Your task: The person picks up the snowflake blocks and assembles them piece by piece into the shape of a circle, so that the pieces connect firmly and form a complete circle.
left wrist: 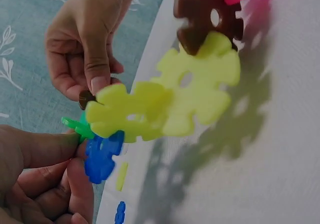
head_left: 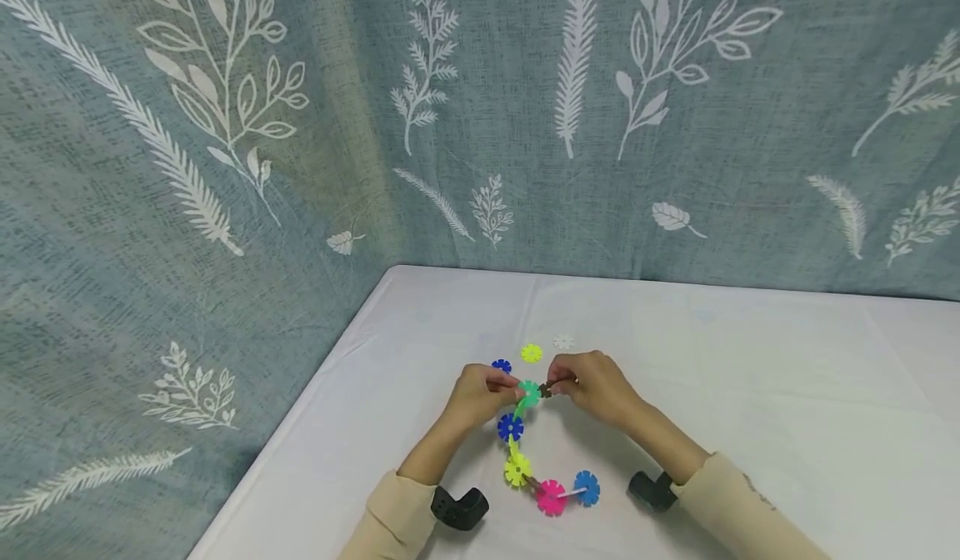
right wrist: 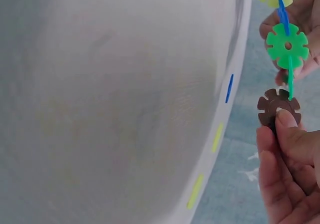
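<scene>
Tan sleeves point(head_left: 396, 510) lie closest; left hand point(head_left: 478, 393) pinches a green wheel point(head_left: 529, 393), right hand point(head_left: 597, 383) a brown wheel point(right wrist: 268, 116). Looks like joining: match slots, then push.

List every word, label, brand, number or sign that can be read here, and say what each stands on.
No readable text anywhere.
Dark mark on the right sleeve: too small to tell whether it is lettering.
Notched discs: no lettering visible.
Curtain: white leaf prints only.
</scene>
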A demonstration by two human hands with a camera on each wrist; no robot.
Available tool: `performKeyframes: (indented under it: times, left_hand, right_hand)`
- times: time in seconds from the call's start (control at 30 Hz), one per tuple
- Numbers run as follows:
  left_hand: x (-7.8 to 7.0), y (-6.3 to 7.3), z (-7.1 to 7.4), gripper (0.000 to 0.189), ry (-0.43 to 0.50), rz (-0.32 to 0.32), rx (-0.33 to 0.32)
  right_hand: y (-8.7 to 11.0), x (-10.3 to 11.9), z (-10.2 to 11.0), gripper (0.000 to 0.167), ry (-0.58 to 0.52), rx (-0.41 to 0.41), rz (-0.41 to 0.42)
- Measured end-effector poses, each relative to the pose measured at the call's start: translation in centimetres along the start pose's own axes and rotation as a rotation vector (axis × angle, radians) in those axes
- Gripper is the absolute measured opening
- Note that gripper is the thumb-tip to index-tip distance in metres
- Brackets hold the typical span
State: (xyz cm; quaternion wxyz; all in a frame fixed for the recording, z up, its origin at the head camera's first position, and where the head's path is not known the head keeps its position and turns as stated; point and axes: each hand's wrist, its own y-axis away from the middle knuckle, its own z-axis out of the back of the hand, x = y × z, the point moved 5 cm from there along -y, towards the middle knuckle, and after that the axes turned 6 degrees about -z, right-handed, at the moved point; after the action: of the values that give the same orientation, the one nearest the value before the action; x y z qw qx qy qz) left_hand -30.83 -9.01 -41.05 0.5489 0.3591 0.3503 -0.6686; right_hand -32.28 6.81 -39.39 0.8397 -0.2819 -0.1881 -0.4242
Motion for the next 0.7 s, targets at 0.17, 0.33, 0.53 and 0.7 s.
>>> performKeyframes:
  times: [0.17, 0.33, 0.53, 0.7]
  left_hand:
    - [-0.1, 0.1, -0.2, 0.017, 0.031, 0.001, -0.014]
    - [-0.1, 0.2, -0.6, 0.016, 0.090, 0.027, -0.033]
    - [0.1, 0.6, -0.7, 0.015, 0.020, 0.008, -0.029]
    - [-1.2, 1.4, -0.2, 0.014, -0.343, -0.273, -0.085]
  right_hand:
    - [0.2, 0.8, 0.0, 0.015, 0.094, -0.062, 0.097]
    - [0.4, 1.6, -0.1, 0.019, 0.168, -0.084, 0.183]
    - [0.4, 1.9, -0.5, 0.018, 0.225, -0.057, 0.227]
    - [-0.1, 1.9, -1.1, 0.015, 0.172, 0.042, 0.215]
